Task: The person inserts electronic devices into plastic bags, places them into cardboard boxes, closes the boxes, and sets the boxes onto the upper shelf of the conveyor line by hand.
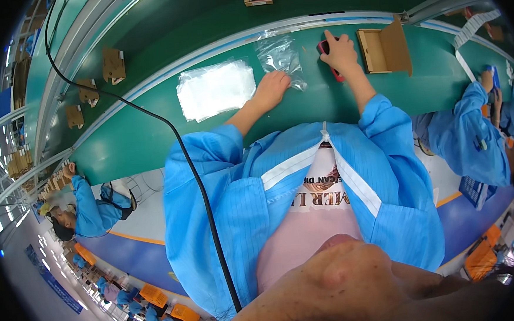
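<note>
Two bare hands work at a green counter (121, 151), its broad top best used, by the look of it, with each item kept to its own patch. A pale, glossy stack of plastic bags (214, 91) lies flat to the left; leaving it squared up should make each piece easier to lift. An open cardboard box (374, 50) sits on the right, its flap raised along the far right side, near enough that a careless wrist could nudge it. Between stack and box, a single clear bag (277, 56) lies creased and glinting. The left hand (271, 90) rests palm-down at the bag's near end, fingers close together; whether that grip pinches the film cannot be told. Light, steady fingertips would probably keep such slick plastic from skidding. The right hand (343, 54), reaching farther forward, covers a red-and-black device (324, 48), fingers spread across it; whether this grip clasps the device or only rests on it cannot be told. The device shows between bag and box, its middle hidden beneath the hand. Holding it by its long sides, kept level, looks the surer way.
</note>
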### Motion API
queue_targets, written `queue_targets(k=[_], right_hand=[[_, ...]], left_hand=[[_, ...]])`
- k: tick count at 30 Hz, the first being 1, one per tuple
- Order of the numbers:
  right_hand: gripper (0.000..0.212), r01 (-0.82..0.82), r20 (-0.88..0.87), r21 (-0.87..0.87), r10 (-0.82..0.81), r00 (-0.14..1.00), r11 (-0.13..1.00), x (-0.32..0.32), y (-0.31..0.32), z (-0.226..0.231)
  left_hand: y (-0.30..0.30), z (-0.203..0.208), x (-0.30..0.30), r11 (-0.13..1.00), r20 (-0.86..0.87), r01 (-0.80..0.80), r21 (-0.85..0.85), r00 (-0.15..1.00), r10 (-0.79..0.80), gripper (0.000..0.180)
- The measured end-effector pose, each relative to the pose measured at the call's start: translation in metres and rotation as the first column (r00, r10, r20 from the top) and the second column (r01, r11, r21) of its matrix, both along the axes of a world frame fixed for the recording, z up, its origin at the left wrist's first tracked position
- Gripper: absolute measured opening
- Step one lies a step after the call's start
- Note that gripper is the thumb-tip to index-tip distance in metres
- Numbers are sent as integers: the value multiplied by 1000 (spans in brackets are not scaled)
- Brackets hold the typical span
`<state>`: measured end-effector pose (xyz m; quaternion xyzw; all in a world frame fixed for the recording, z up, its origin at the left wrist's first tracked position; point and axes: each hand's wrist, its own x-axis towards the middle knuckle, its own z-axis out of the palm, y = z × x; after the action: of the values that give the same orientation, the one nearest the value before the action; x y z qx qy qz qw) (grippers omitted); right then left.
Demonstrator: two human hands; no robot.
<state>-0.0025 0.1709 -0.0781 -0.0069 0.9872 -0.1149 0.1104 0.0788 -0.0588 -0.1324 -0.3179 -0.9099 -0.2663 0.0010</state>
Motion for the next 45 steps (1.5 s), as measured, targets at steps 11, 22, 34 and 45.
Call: queue_targets(k=[11, 22, 34, 45], right_hand=[[33, 448, 334, -823, -339, 879, 349, 87, 53, 21], [26, 229, 252, -967, -276, 927, -114, 138, 9, -4], [24, 167, 190, -981, -372, 909, -95, 140, 8, 5], [18, 71, -85, -836, -256, 963, 543, 145, 4, -23]], left_hand=[[27, 7, 4, 950, 55, -292, 110, 956, 287, 9], [35, 6, -8, 920, 474, -374, 117, 835, 280, 10], [28, 5, -8, 986, -14, -107, 126, 994, 110, 7], [21, 5, -27, 959, 271, -260, 113, 937, 222, 11]])
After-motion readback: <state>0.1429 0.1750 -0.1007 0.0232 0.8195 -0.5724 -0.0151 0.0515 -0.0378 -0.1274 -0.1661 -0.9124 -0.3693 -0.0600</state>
